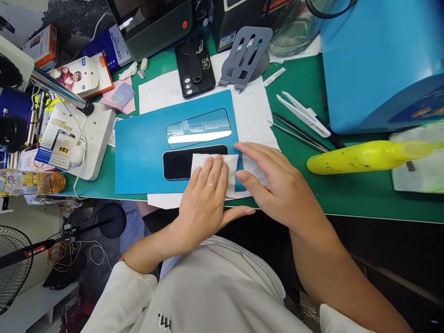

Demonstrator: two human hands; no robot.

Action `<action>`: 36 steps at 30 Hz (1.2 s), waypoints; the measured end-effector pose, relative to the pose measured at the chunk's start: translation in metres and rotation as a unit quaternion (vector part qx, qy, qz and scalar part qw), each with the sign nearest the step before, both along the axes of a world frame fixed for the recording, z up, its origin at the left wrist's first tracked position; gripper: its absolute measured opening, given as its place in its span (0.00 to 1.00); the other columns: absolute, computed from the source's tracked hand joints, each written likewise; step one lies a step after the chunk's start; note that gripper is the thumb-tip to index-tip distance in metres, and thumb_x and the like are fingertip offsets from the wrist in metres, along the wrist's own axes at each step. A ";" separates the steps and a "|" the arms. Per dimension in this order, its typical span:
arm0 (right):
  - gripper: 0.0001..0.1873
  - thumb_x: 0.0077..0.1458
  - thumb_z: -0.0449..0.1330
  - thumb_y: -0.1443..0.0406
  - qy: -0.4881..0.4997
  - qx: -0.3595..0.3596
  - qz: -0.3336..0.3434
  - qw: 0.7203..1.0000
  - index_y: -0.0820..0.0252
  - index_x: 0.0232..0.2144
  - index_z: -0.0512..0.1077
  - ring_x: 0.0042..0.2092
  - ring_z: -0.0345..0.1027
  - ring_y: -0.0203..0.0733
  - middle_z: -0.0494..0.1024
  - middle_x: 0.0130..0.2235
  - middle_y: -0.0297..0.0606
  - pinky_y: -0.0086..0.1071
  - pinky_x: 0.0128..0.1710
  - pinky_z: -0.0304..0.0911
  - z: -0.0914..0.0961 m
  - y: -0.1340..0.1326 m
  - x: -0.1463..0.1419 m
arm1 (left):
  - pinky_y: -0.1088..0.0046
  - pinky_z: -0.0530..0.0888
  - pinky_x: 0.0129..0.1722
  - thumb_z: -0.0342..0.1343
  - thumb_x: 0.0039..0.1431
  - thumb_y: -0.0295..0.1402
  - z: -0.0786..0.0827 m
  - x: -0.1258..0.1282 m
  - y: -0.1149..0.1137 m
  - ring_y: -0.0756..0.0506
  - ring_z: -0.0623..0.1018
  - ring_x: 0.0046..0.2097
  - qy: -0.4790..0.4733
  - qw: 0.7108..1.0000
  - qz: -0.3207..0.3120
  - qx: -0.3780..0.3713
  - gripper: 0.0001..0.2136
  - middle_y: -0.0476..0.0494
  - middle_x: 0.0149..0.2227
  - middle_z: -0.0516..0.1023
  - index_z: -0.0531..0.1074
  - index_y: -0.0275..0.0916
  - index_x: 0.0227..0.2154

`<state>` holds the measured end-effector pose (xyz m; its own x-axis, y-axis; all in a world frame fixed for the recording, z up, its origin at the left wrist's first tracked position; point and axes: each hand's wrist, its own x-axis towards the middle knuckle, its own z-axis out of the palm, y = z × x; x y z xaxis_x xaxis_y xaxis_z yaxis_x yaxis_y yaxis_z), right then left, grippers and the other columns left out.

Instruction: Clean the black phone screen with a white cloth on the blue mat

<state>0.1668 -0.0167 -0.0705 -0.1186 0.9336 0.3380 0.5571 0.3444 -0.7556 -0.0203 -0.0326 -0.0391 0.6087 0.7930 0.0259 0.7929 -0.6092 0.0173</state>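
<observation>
A smartphone (177,164) with a dark screen lies face up on a blue mat (138,157). Flat over its right part is a white wipe (232,169), and my left hand (207,196) presses down on that wipe with its fingers stretched out. The thumb points away to the right. Just beyond the phone rests a clear screen protector (199,128) with a black border, catching a reflection. My right hand (272,178) hovers by the mat's right edge, fingers and thumb apart, with nothing between them.
Beyond the mat are a black phone case (187,78) and a grey folding stand (244,58). White tweezers (305,113) and a yellow squeeze bottle (357,157) lie to the right. A lamp base (93,138) and a drink bottle (33,181) stand left. A blue machine (378,64) fills the back right.
</observation>
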 end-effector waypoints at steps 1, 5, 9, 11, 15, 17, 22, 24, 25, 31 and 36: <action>0.26 0.70 0.59 0.56 0.000 0.002 0.000 1.000 0.46 0.68 0.69 0.64 0.72 0.58 0.79 0.62 0.43 0.53 0.63 0.71 0.000 0.000 0.000 | 0.55 0.63 0.73 0.32 0.71 0.63 -0.001 0.002 0.003 0.33 0.61 0.76 -0.001 1.000 0.002 0.002 0.47 0.25 0.74 0.61 0.60 0.21 0.71; 0.26 0.70 0.59 0.56 -0.001 0.005 0.002 1.000 0.50 0.67 0.70 0.64 0.72 0.57 0.79 0.62 0.45 0.51 0.64 0.70 0.002 0.001 0.000 | 0.54 0.64 0.72 0.33 0.71 0.64 -0.003 0.003 0.002 0.32 0.60 0.76 0.001 1.000 0.006 0.008 0.48 0.23 0.74 0.61 0.58 0.20 0.72; 0.26 0.71 0.57 0.55 -0.002 -0.006 0.005 1.000 0.56 0.66 0.71 0.65 0.71 0.57 0.79 0.62 0.47 0.52 0.64 0.70 0.004 0.001 -0.001 | 0.56 0.66 0.71 0.38 0.71 0.64 -0.001 -0.004 -0.010 0.32 0.62 0.76 0.017 1.000 0.000 0.018 0.47 0.23 0.73 0.62 0.57 0.20 0.72; 0.26 0.71 0.57 0.54 -0.002 -0.004 0.003 1.000 0.57 0.65 0.71 0.65 0.72 0.57 0.79 0.62 0.47 0.51 0.64 0.70 0.005 0.000 -0.001 | 0.56 0.66 0.71 0.37 0.70 0.64 0.000 -0.004 -0.007 0.32 0.63 0.75 0.020 1.000 -0.007 0.020 0.47 0.23 0.73 0.63 0.59 0.21 0.71; 0.26 0.71 0.57 0.54 -0.001 0.000 -0.003 1.000 0.59 0.65 0.72 0.64 0.72 0.57 0.79 0.62 0.48 0.51 0.63 0.70 0.004 0.001 -0.001 | 0.56 0.66 0.71 0.36 0.70 0.64 -0.001 0.003 0.012 0.32 0.62 0.75 0.016 1.000 -0.003 0.022 0.47 0.23 0.73 0.62 0.61 0.22 0.71; 0.26 0.71 0.57 0.54 0.000 0.001 -0.001 1.000 0.60 0.64 0.72 0.64 0.73 0.57 0.79 0.62 0.49 0.51 0.64 0.70 0.005 0.001 0.000 | 0.56 0.66 0.71 0.37 0.70 0.64 -0.002 0.006 0.017 0.32 0.63 0.75 0.013 1.000 0.000 0.029 0.47 0.24 0.73 0.62 0.61 0.21 0.70; 0.26 0.71 0.57 0.54 -0.005 -0.006 0.000 1.000 0.59 0.65 0.72 0.65 0.71 0.56 0.79 0.63 0.48 0.50 0.65 0.69 0.006 0.001 0.000 | 0.55 0.68 0.69 0.36 0.71 0.63 0.000 -0.001 0.002 0.31 0.66 0.73 0.002 0.999 -0.002 0.042 0.47 0.23 0.72 0.64 0.61 0.19 0.70; 0.26 0.71 0.57 0.54 0.000 -0.007 -0.003 1.000 0.58 0.65 0.72 0.65 0.71 0.56 0.78 0.63 0.47 0.51 0.65 0.69 0.005 0.001 0.000 | 0.55 0.68 0.70 0.36 0.71 0.63 0.001 -0.007 -0.003 0.31 0.66 0.73 -0.001 0.999 -0.008 0.033 0.46 0.23 0.72 0.64 0.62 0.20 0.69; 0.26 0.71 0.57 0.54 0.002 -0.006 -0.003 1.000 0.58 0.65 0.72 0.65 0.71 0.56 0.79 0.63 0.48 0.51 0.65 0.69 0.005 0.001 -0.001 | 0.55 0.68 0.70 0.37 0.71 0.62 0.001 -0.010 -0.003 0.31 0.66 0.73 -0.004 1.000 -0.011 0.026 0.46 0.24 0.72 0.64 0.62 0.20 0.69; 0.27 0.71 0.57 0.53 -0.006 -0.003 -0.007 1.000 0.57 0.66 0.71 0.64 0.72 0.55 0.79 0.62 0.47 0.52 0.64 0.70 0.004 0.002 -0.001 | 0.52 0.59 0.75 0.35 0.74 0.60 -0.005 -0.011 0.023 0.34 0.56 0.78 -0.046 0.998 -0.013 -0.029 0.42 0.27 0.75 0.58 0.56 0.25 0.73; 0.29 0.71 0.56 0.53 -0.024 0.006 0.001 1.000 0.56 0.68 0.68 0.65 0.71 0.57 0.77 0.64 0.49 0.53 0.64 0.69 0.003 0.002 0.000 | 0.51 0.58 0.75 0.36 0.77 0.56 0.003 -0.025 0.033 0.36 0.50 0.79 -0.127 0.989 -0.049 -0.066 0.39 0.25 0.76 0.54 0.48 0.28 0.75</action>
<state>0.1671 -0.0147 -0.0671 -0.1359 0.9295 0.3430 0.5916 0.3538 -0.7245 -0.0453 0.0001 -0.0361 0.6700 0.7371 0.0881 0.6900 -0.6622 0.2923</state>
